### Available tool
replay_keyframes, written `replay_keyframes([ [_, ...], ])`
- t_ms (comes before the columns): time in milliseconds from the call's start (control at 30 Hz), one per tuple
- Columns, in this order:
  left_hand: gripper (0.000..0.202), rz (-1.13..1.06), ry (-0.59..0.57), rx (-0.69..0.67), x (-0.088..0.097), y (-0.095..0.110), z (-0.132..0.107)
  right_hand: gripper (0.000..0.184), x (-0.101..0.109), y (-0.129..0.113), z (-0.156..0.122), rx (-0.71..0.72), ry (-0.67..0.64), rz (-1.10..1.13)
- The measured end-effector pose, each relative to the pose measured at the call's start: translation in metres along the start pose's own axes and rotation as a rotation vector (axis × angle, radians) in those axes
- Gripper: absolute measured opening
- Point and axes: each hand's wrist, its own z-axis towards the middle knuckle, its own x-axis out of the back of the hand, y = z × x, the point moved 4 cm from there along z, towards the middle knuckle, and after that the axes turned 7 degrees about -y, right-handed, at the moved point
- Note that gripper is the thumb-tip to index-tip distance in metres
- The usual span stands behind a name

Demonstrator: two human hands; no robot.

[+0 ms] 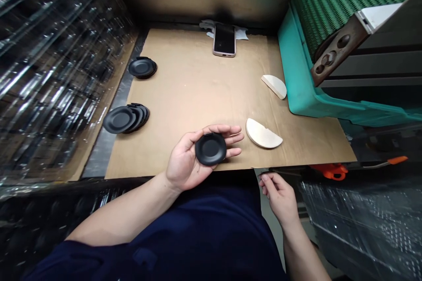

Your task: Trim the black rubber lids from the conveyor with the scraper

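Note:
My left hand [187, 158] lies palm up over the front edge of the brown cardboard sheet [198, 92] and holds a small round black dish [210, 149] on its fingers. Below the table edge, my right hand [280, 197] hangs with fingers loosely curled, fingertips close together near a thin edge; nothing I can name shows in it. Two white half-round pads lie right of the dish, one near [263, 134] and one farther back [274, 85].
A fanned stack of black dishes [125, 118] and a single black dish [142, 68] sit at the sheet's left. A phone [224, 39] lies at the back. Clear plastic trays [49, 66] fill the left; a teal conveyor frame [300, 74] stands right. Orange-handled tool [332, 170] below.

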Motion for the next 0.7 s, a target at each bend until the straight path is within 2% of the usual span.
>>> replay_keyframes([
  [133,0.048,-0.020,0.010,0.027,-0.003,0.000,-0.002,0.034,0.038,0.049,0.015,-0.063,0.321,0.163],
  [267,0.049,-0.076,0.009,0.067,-0.009,-0.003,-0.006,0.045,0.084,0.070,0.025,-0.073,0.580,0.278],
  [400,0.054,-0.089,0.013,0.074,-0.013,-0.005,-0.010,0.046,0.106,0.071,0.033,-0.070,0.662,0.324],
  [533,0.057,-0.070,0.002,0.058,-0.014,-0.005,-0.011,0.044,0.109,0.075,0.037,-0.076,0.691,0.342],
  [700,0.044,0.062,-0.016,0.036,-0.012,-0.005,-0.013,0.038,0.115,0.086,0.036,-0.083,0.758,0.344],
])
